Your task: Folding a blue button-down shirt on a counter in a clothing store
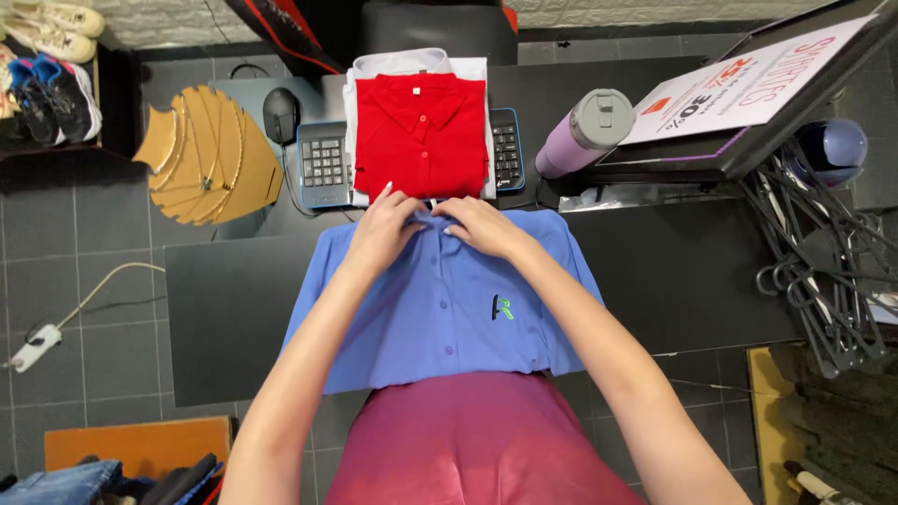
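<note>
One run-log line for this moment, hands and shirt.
left hand: on collar | right hand: on collar | blue shirt: flat on black table | red shirt: folded behind

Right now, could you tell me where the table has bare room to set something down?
Bare patches: the black table right of the blue shirt, below the purple bottle, and left of the shirt. Crowded: the folded red shirt, keyboard, hangers.
</note>
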